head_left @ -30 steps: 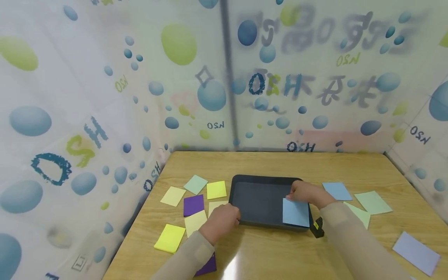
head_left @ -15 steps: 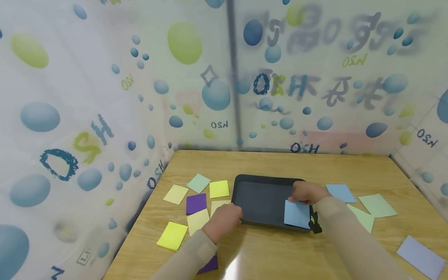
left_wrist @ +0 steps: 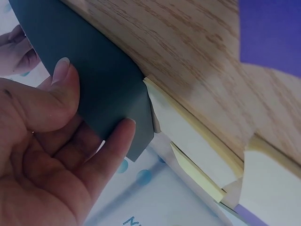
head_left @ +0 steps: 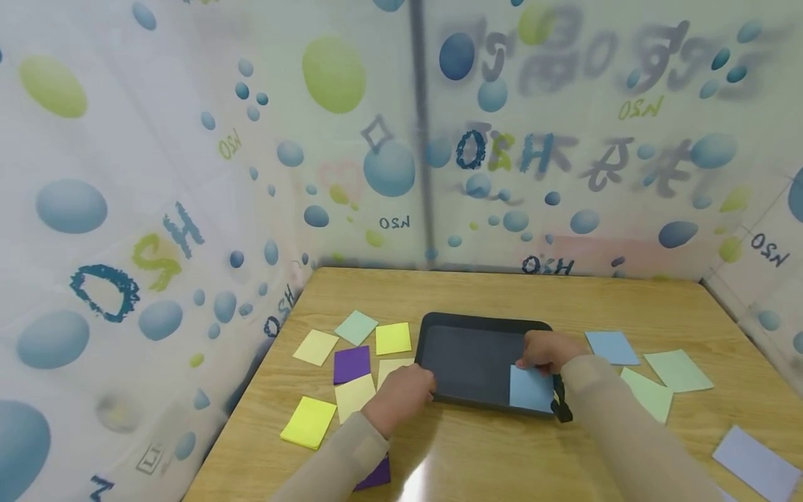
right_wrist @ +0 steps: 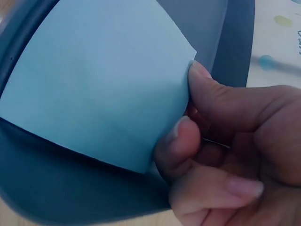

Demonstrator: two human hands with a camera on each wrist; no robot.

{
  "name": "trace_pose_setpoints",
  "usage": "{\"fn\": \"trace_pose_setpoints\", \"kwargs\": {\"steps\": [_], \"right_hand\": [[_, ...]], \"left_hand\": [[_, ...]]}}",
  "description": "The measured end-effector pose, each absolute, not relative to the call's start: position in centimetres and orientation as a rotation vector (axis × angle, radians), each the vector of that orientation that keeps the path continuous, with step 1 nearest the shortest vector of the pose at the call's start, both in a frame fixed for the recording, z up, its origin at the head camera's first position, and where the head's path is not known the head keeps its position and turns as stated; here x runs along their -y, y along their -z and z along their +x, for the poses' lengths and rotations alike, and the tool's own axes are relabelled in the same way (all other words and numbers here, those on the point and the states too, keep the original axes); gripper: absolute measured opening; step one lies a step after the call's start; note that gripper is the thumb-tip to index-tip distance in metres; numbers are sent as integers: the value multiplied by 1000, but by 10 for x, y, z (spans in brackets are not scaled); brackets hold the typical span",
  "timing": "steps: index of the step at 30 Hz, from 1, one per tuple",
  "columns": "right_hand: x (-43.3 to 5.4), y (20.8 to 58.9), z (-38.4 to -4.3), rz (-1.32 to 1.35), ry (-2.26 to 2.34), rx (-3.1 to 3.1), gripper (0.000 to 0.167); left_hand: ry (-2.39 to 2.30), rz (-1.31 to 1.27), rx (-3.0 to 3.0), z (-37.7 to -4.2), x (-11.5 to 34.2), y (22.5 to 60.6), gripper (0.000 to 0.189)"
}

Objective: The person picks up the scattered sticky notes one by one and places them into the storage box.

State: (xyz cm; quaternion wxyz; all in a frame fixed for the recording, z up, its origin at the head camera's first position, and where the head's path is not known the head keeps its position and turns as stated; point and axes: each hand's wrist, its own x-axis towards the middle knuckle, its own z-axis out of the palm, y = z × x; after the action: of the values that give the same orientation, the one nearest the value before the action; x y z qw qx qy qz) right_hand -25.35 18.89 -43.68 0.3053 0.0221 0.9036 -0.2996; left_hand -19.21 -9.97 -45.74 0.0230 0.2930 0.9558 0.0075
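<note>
A shallow dark tray (head_left: 467, 355) lies on the wooden table. At its front left corner my left hand (head_left: 403, 392) grips the edge; in the left wrist view, thumb and fingers lie against the tray wall (left_wrist: 106, 63). Over the tray's front right corner, my right hand (head_left: 547, 351) pinches a light blue sticky note (head_left: 530, 388) by its far edge. The right wrist view shows the blue note (right_wrist: 99, 80) tilted inside the tray, thumb and index finger at its edge. A black strap-like piece (head_left: 560, 401) hangs at the tray's right side.
To the left lie yellow notes (head_left: 308, 422), a purple note (head_left: 351, 365) and a pale green note (head_left: 356, 328). On the right are another blue note (head_left: 611, 348), pale green notes (head_left: 679, 370) and a lilac one (head_left: 756, 461). A patterned curtain (head_left: 351, 139) surrounds the table.
My right hand has lowered the blue note a little farther into the tray's front right corner. The left hand keeps its grip, and the head view has shifted slightly.
</note>
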Motion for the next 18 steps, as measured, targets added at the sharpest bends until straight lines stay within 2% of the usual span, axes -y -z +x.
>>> {"fn": "trace_pose_setpoints", "kwargs": {"steps": [11,14,18], "right_hand": [[-185,448,-261,116,710,-2419,34],[-185,450,-261,140,735,-2405,28],[-185,448,-258,123,773,-2400,12]], "left_hand": [[-30,921,-2970,-193,100,460,5],[-25,937,-2979,-192,101,460,5],[-23,936,-2980,-191,100,459,5]]}}
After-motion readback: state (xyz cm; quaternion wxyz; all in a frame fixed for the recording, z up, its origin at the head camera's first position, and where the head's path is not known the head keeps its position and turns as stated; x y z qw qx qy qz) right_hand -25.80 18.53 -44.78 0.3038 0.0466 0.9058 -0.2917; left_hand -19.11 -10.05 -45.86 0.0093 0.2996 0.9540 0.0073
